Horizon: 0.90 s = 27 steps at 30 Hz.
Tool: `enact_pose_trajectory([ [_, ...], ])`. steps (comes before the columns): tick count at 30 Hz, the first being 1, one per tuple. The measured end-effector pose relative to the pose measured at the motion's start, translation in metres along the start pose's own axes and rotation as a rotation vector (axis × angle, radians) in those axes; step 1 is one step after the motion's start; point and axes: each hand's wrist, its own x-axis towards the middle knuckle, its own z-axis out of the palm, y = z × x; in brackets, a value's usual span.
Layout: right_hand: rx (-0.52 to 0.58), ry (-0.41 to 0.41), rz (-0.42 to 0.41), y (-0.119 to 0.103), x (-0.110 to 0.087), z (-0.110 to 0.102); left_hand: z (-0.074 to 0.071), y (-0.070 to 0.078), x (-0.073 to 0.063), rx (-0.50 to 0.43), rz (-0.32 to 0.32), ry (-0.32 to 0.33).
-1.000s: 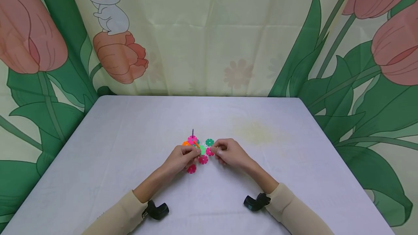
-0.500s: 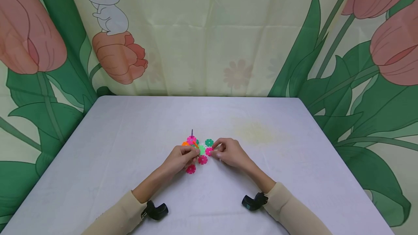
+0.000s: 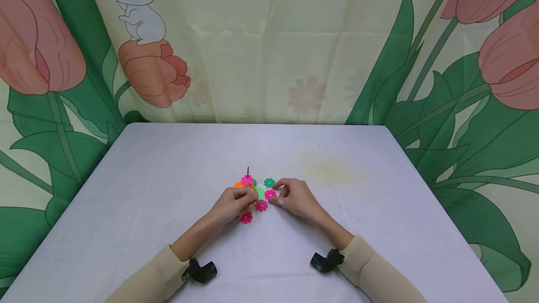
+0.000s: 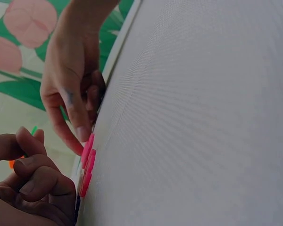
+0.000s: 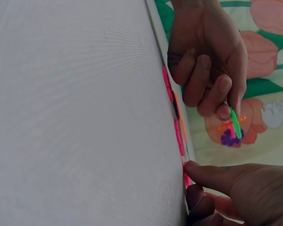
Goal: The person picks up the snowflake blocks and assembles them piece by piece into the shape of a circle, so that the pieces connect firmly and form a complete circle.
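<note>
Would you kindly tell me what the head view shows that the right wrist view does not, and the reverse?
Only the head view: beige sleeves and black wrist cameras. Only the right wrist view: the scalloped face of a purple disc. Both: the left hand pinching a light green piece, the right hand at a pink disc, the white tabletop and the printed rabbit.

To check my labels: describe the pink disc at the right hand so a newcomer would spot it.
On the white table, find the cluster of notched discs. At its right side in the head view, just below a dark green disc, sits the pink disc. Unlike the other pink ones, it lies between thumb and forefinger of the right hand.
</note>
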Motion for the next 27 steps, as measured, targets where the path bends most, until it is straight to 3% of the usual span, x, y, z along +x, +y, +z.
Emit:
enact_pose_trajectory([
  [14, -0.01, 0.012, -0.036, 0.0004, 0.002, 0.0, -0.0013, -0.0006, 0.0007, 0.001, 0.026, -0.023],
  [21, 0.068, 0.054, -0.008, 0.001, 0.0023, -0.0004, -0.0012, -0.0009, 0.0007, -0.003, 0.043, -0.028],
  [27, 0.092, 0.032, 0.024, 0.0004, 0.0014, -0.0048, -0.0007, -0.0001, 0.0011, -0.01, 0.044, -0.022],
])
